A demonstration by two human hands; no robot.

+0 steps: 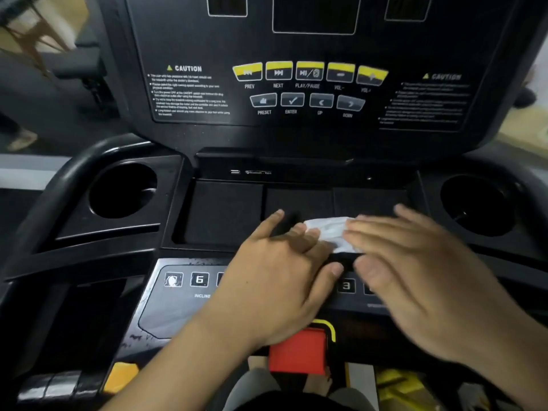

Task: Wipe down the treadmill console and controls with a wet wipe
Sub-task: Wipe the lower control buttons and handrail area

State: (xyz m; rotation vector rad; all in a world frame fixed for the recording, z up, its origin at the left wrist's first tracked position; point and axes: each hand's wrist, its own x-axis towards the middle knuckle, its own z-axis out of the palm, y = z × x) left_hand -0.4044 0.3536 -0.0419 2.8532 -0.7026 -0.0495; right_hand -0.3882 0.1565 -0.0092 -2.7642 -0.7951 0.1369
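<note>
Head view: blurred right hand [415,271] half-covers wet wipe [327,229].

**Wipe on the tray's front edge, a hand on each side**

The wet wipe [329,231] lies on the front edge of the middle tray [225,212], under the fingers of both hands. The left hand [275,271] reaches in from 7 o'clock, the right hand [415,262] from 4 o'clock. Taking the wipe as centre, the left cup holder [142,192] sits at 9 o'clock and the right cup holder [477,203] at 3 o'clock. The upright panel [189,48] with its button rows [308,72] stands at 12 o'clock, behind the tray. The keypad strip [184,292] lies at 6 o'clock, partly under the hands, with the stop button [299,348] nearer still.
</note>
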